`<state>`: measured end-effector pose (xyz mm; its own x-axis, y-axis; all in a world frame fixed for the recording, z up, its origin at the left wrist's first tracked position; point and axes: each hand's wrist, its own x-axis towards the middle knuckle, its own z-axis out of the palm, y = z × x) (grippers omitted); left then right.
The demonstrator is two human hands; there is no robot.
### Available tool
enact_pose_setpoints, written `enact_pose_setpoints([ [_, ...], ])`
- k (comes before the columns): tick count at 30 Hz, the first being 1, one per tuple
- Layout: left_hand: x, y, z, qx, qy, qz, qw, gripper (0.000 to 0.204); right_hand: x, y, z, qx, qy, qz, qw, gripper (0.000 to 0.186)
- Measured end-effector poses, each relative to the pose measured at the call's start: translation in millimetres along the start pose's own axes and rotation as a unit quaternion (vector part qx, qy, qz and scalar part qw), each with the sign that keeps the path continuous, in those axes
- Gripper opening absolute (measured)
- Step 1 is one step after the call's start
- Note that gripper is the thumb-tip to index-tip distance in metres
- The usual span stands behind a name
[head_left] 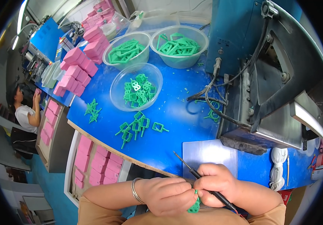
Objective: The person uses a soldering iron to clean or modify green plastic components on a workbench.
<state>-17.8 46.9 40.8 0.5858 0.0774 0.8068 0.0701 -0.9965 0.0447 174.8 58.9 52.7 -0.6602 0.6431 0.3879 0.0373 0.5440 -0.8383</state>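
Note:
Close to my body, my left hand (170,195) is closed, its fingertips pinching a small green wax piece (194,206) made of linked openwork shapes. My right hand (218,184) touches the same piece with its fingertips and also grips a black-handled soldering iron (217,195). The iron's thin metal tip points up and left, away from the piece. Part of the green piece is hidden behind my fingers. Ahead on the blue table lie several loose green square frames with stems (136,125). A clear plastic bowl (115,96) behind them holds more small green pieces.
Two clear bowls (107,62) (205,41) of larger green frames stand farther back. Pink blocks (75,71) are stacked at left, and more fill a tray (79,155). A large machine with cables (215,90) takes up the right. A translucent mat (210,150) lies before me. Another person (26,112) sits far left.

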Motion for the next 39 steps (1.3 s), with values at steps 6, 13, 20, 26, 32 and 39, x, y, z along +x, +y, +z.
enact_pose_setpoints([
  [6, -1, 2, -3, -0.013, -0.01, -0.026, 1.0, 0.013, -2, 1, 3, -0.006, 0.005, 0.012, 1.0, 0.008],
  [13, 13, 17, -10, -0.063, -0.047, 0.014, 0.997, 0.022, 0, 12, -6, -0.114, 0.097, 0.052, 0.987, 0.01],
  [20, 7, -72, -69, 0.315, 0.03, -0.455, 0.832, 0.027, 4, 13, 2, -0.172, 0.126, 0.036, 0.976, 0.021],
  [26, 6, -59, -57, 0.279, -0.082, -0.392, 0.873, 0.024, 4, 17, 1, -0.166, 0.139, 0.025, 0.976, 0.022],
  [32, 11, -48, -36, 0.305, -0.201, -0.38, 0.85, 0.032, 6, 11, 0, -0.172, 0.107, 0.023, 0.979, 0.023],
  [39, 18, -16, -17, -0.031, -0.049, -0.474, 0.879, 0.03, 8, 18, 4, -0.222, 0.187, -0.001, 0.957, 0.024],
])
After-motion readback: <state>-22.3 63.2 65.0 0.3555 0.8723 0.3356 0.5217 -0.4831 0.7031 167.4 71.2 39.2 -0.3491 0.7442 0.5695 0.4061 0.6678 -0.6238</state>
